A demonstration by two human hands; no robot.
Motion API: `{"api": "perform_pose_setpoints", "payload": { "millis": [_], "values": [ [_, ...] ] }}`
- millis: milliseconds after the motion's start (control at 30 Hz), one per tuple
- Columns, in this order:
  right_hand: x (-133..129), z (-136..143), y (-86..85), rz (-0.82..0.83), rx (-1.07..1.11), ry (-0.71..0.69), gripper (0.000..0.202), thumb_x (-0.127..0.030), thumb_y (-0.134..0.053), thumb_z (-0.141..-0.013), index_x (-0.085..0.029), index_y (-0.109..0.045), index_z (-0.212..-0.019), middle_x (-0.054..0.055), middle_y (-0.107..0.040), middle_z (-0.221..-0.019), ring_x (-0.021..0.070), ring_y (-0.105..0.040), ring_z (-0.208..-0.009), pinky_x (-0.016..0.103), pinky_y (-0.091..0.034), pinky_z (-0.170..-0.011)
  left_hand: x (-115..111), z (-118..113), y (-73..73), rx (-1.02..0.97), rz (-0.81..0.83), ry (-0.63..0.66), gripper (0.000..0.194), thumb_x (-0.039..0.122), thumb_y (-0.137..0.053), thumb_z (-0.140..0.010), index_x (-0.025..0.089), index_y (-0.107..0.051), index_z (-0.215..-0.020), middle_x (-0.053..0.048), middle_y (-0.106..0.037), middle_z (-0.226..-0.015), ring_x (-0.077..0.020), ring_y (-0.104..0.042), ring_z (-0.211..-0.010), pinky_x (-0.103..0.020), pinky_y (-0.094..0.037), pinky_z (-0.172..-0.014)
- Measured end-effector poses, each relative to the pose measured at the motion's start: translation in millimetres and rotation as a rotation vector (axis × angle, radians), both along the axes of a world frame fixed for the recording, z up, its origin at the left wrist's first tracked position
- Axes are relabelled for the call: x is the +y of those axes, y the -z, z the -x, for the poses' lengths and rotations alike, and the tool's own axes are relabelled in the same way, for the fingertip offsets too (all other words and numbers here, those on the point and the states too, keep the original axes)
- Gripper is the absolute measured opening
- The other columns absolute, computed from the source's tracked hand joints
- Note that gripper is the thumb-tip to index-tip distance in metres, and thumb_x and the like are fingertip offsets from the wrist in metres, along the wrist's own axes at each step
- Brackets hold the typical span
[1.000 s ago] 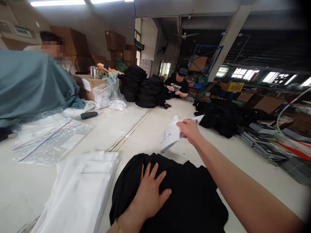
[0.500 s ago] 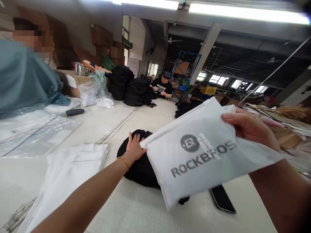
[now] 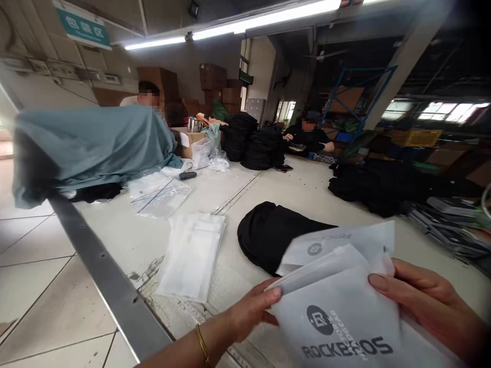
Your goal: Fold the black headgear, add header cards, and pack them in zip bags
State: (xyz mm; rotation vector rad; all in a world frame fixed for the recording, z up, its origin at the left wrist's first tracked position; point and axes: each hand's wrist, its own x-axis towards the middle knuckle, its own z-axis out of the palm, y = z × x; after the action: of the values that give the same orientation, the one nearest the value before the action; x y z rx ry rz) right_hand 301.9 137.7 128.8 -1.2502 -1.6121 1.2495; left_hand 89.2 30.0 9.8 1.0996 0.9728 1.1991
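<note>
White printed packaging (image 3: pixel 337 306) is pinched in my left hand (image 3: pixel 249 312) and right hand (image 3: pixel 425 296), nearside of the black cloth (image 3: pixel 274 232), which lies unwrapped; I judge the work unfinished, with white sleeves (image 3: pixel 192 258) left of the cloth unused.

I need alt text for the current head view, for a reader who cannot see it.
The wearer's left hand and right hand hold ROCKBROS packaging over a white table. Behind the packaging lies black cloth, with a white stack to its left. In the background is a person in black.
</note>
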Motion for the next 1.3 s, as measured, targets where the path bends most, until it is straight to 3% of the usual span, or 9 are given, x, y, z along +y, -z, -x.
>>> {"api": "perform_pose_setpoints", "payload": {
  "millis": [67,133,300,400,567,700,833,1067,1300],
  "values": [
    [-10.0,6.7,20.9,0.235,0.106,-0.032,0.025,-0.042,-0.076,-0.051,-0.027,-0.068,-0.068,0.006,-0.064,-0.053,0.0237,-0.057,-0.042,0.032,-0.045,-0.037,-19.6,2.4,0.0,-0.440,0.090,0.009,0.055,0.052,-0.051,-0.079,0.019,-0.054,-0.122,-0.011,-0.061,-0.118,-0.0263,-0.058,-0.106,-0.035,-0.047,-0.083],
    [-26.1,11.8,51.5,0.340,0.173,-0.044,0.024,-0.041,-0.075,-0.054,-0.025,-0.069,-0.071,0.004,-0.066,-0.057,0.0221,-0.059,-0.047,0.031,-0.046,-0.042,-35.2,14.4,1.2,-0.586,0.173,-0.146,0.051,0.044,-0.066,-0.071,0.017,-0.059,-0.114,-0.010,-0.065,-0.110,-0.0235,-0.061,-0.098,-0.031,-0.046,-0.082],
    [-77.6,10.2,110.8,0.271,0.121,-0.184,0.027,-0.043,-0.066,-0.069,-0.017,-0.065,-0.063,0.000,-0.059,-0.058,0.0135,-0.053,-0.054,0.025,-0.043,-0.053,-60.0,36.9,14.3,-0.396,0.433,-0.297,0.060,0.032,-0.073,-0.070,0.015,-0.050,-0.123,-0.010,-0.070,-0.098,-0.0211,-0.065,-0.087,-0.028,-0.048,-0.077],
    [-85.3,-4.8,106.9,0.233,0.153,-0.185,0.032,-0.044,-0.062,-0.075,-0.015,-0.064,-0.062,0.002,-0.060,-0.066,0.0139,-0.055,-0.063,0.024,-0.044,-0.057,-62.1,38.4,22.8,-0.235,0.486,-0.257,0.060,0.038,-0.070,-0.073,0.016,-0.049,-0.124,-0.009,-0.071,-0.093,-0.0191,-0.066,-0.074,-0.026,-0.051,-0.067],
    [-58.1,-61.0,94.2,0.081,0.524,0.239,0.032,-0.037,-0.071,-0.069,-0.019,-0.067,-0.094,0.005,-0.066,-0.092,0.0195,-0.061,-0.086,0.029,-0.051,-0.072,-48.8,38.8,40.6,-0.026,0.488,-0.365,0.056,0.041,-0.070,-0.072,0.020,-0.052,-0.120,-0.005,-0.071,-0.081,-0.0174,-0.065,-0.066,-0.024,-0.051,-0.057],
    [-41.2,-99.4,128.4,0.105,0.687,0.674,0.023,-0.025,-0.073,-0.066,-0.016,-0.065,-0.085,0.000,-0.067,-0.083,0.0127,-0.063,-0.070,0.023,-0.055,-0.063,-41.8,41.2,48.4,0.163,0.392,-0.456,0.053,0.051,-0.065,-0.073,0.021,-0.054,-0.116,-0.005,-0.069,-0.087,-0.0170,-0.065,-0.070,-0.022,-0.050,-0.058],
    [-38.1,-116.5,165.3,0.225,0.745,0.833,0.005,-0.016,-0.063,-0.075,-0.014,-0.058,-0.077,-0.001,-0.065,-0.070,0.0120,-0.063,-0.058,0.022,-0.056,-0.052,-49.6,45.2,42.8,0.291,0.368,-0.419,0.061,0.058,-0.061,-0.072,0.022,-0.052,-0.119,-0.007,-0.066,-0.103,-0.0218,-0.064,-0.090,-0.026,-0.052,-0.071],
    [-21.8,-106.4,166.5,0.261,0.902,0.837,0.019,-0.026,-0.050,-0.090,-0.013,-0.056,-0.102,0.003,-0.062,-0.093,0.0120,-0.063,-0.075,0.027,-0.055,-0.063,-67.5,50.9,54.4,0.427,0.394,-0.381,0.058,0.058,-0.070,-0.057,0.020,-0.063,-0.101,-0.004,-0.072,-0.086,-0.0257,-0.068,-0.075,-0.028,-0.056,-0.060],
    [-15.0,-46.1,173.4,0.513,0.654,0.440,0.020,-0.029,-0.051,-0.089,-0.012,-0.059,-0.094,0.000,-0.061,-0.078,0.0090,-0.059,-0.062,0.023,-0.050,-0.054,-64.1,49.8,62.6,0.367,0.474,-0.354,0.056,0.050,-0.076,-0.052,0.021,-0.065,-0.099,-0.002,-0.074,-0.080,-0.0247,-0.069,-0.071,-0.026,-0.058,-0.058]
  ]
}}
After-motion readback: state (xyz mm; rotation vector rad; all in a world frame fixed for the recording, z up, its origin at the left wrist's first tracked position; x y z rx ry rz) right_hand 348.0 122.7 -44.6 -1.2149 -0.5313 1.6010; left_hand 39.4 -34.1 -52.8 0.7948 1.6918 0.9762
